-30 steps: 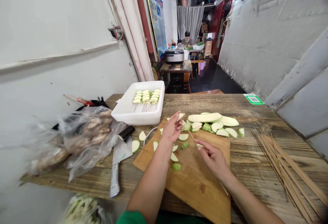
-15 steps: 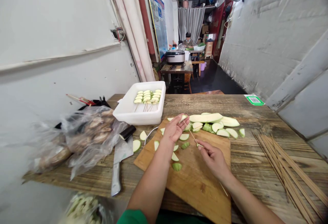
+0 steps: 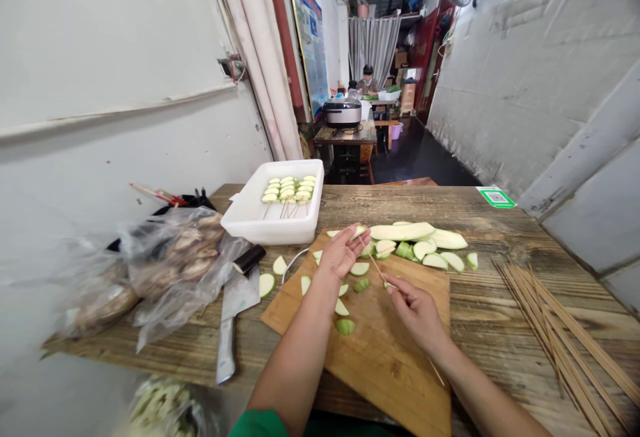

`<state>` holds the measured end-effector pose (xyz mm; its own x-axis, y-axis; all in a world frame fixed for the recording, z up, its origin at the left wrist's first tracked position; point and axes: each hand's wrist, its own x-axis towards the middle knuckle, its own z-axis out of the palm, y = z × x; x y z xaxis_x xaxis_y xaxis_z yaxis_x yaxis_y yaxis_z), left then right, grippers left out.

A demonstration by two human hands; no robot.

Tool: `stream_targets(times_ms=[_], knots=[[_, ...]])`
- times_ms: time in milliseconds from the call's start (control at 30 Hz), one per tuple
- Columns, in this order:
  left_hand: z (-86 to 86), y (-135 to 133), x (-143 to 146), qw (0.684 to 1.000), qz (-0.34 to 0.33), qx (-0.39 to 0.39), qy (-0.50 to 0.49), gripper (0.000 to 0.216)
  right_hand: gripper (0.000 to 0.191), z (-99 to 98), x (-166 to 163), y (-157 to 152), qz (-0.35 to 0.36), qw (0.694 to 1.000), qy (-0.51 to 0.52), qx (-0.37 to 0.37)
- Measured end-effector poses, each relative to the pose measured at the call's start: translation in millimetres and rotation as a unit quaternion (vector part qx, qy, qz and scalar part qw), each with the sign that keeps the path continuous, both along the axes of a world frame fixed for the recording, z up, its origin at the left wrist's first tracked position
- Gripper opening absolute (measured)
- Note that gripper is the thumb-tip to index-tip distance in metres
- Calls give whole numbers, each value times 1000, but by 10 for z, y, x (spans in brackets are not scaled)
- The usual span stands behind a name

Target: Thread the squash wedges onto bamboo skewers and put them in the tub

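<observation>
My left hand (image 3: 341,252) pinches a pale green vegetable slice (image 3: 357,230) above the wooden cutting board (image 3: 380,350). My right hand (image 3: 416,312) grips a thin bamboo skewer (image 3: 376,265) whose tip points up at that slice. Several more slices (image 3: 423,247) lie heaped at the board's far edge, with a long peeled piece (image 3: 401,229) on top. Loose slices (image 3: 345,325) lie scattered on the board near my left forearm.
A white tray (image 3: 250,213) holding finished skewers sits at the back left. A cleaver (image 3: 231,310) lies left of the board beside plastic bags of mushrooms (image 3: 155,263). Spare bamboo skewers (image 3: 555,330) lie at the right. A person sits far down the corridor.
My left hand has drifted slightly right with the slice, bringing it to the skewer tip. My right hand has stayed near the same spot with the skewer.
</observation>
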<state>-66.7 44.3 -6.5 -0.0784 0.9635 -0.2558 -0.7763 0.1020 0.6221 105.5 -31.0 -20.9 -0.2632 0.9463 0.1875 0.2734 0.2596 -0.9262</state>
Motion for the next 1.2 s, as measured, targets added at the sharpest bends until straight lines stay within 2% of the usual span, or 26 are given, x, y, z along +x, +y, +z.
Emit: stream_targets(times_ms=[567, 1033, 1200], knots=[[19, -70, 44, 996, -31, 56, 66, 18, 33, 15, 10, -23, -6, 1000, -6, 1], [22, -104, 105, 996, -61, 39, 46, 17, 34, -59, -21, -47, -29, 999, 23, 3], [31, -112, 109, 996, -81, 28, 35, 11, 35, -66, -28, -60, -29, 1000, 10, 6]])
